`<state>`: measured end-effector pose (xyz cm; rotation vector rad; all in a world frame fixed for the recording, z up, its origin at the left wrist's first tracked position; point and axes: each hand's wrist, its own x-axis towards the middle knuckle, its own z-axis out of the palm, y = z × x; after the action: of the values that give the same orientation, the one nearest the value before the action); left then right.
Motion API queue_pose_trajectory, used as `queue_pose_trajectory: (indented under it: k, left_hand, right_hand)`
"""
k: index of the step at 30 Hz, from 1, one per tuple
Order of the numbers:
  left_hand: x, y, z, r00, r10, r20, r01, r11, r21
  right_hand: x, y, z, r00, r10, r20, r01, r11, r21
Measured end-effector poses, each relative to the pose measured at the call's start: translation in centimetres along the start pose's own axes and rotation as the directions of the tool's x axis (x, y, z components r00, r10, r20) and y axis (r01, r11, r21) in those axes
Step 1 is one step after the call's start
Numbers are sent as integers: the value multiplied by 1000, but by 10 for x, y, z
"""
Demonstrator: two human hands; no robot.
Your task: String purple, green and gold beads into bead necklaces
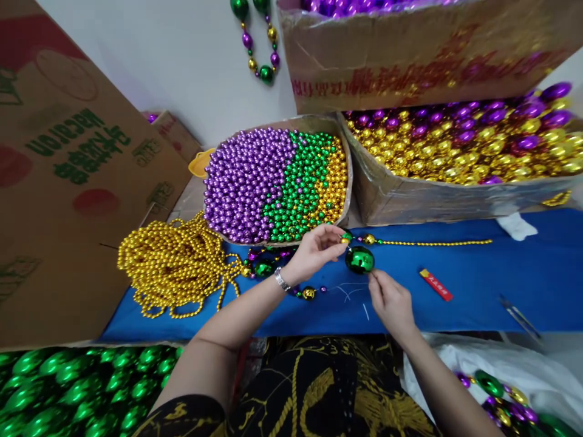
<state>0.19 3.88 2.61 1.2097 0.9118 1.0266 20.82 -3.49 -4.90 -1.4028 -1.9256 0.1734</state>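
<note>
Left hand (319,250) pinches a small gold bead (345,241) beside the big green bead (359,260); right hand (392,303) pinches the green one over the counter (478,264), maybe to keep it still. Bead box (349,179) sits behind it, likely for easy reach.

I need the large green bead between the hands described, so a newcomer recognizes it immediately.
Begin at the blue cloth before the open boxes. Over its middle, between the left hand and right hand, is the glossy green bead. Fingertips at its edge distinguish it from the green bead left of the bracelet.
</note>
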Motion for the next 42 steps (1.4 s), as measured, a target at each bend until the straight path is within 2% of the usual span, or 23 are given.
queue_pose_trajectory:
  k: [2, 4, 6, 8, 11, 14, 16, 19, 22, 25, 27, 29, 30, 32, 34, 36, 37, 40, 42]
  left_hand:
    - [-2, -12, 8, 996, -85, 20, 85, 996, -24]
    - [-2, -23, 14, 995, -100, 20, 98, 992, 74]
    - [-2, -32, 18, 1000, -10, 23, 3, 963, 268]
    - [-1, -36, 21, 992, 107, 59, -122, 892, 435]
    - [1, -32, 26, 960, 239, 144, -279, 785, 553]
    - [7, -12, 33, 911, 360, 200, -405, 695, 594]
    - [14, 6, 40, 898, 378, 226, -434, 674, 598]
    - [29, 35, 52, 904, 336, 265, -427, 717, 551]
    - [52, 61, 65, 908, 239, 344, -382, 810, 446]
    - [89, 85, 81, 858, 137, 494, -337, 876, 343]
    - [125, 94, 96, 838, 152, 524, -375, 858, 351]
    - [169, 96, 113, 838, 212, 502, -471, 745, 472]
    - [191, 94, 123, 831, 230, 506, -520, 642, 563]
    - [231, 87, 142, 819, 210, 534, -571, 379, 728]
    - [260, 80, 161, 816, 169, 553, -577, 178, 797]
    - [275, 78, 180, 790, 149, 594, -610, 94, 787]
    - [278, 78, 189, 760, 138, 635, -648, 73, 758]
    - [277, 79, 216, 615, 33, 788, -789, 23, 614]
    - [273, 77, 230, 552, -73, 831, -832, 24, 555]
  right_hand:
    - [-6, 9, 9, 997, 60, 52, -62, 998, 22]
    - [-14, 19, 18, 992, 81, 94, -84, 996, 31]
    - [-21, 30, 25, 991, 64, 115, -68, 997, 28]
    - [-26, 40, 26, 992, 43, 121, -45, 999, 18]
    - [-26, 52, 15, 988, 66, 142, -61, 997, -39]
    - [-10, 51, -3, 985, 125, 118, -120, 992, -49]
    - [6, 41, -13, 990, 109, 89, -115, 991, 67]
    - [28, 25, -19, 996, 70, 61, -85, 951, 296]
    - [38, 20, -21, 989, 146, 16, -139, 901, 411]
    - [39, 24, -25, 968, 249, -24, -210, 861, 464]
    - [37, 28, -27, 952, 305, -11, -252, 807, 534]
    - [36, 29, -28, 946, 322, 24, -273, 758, 592]
    - [36, 28, -28, 949, 314, 36, -271, 751, 602]
    - [37, 27, -28, 957, 288, 27, -248, 768, 590]
    - [38, 27, -28, 963, 270, -12, -217, 800, 559]
    - [40, 27, -28, 964, 263, -50, -197, 823, 532]
    - [40, 27, -28, 963, 261, -61, -192, 831, 523]
    - [42, 28, -30, 963, 261, -68, -192, 839, 509]
    - [42, 30, -31, 964, 260, -58, -197, 841, 503]
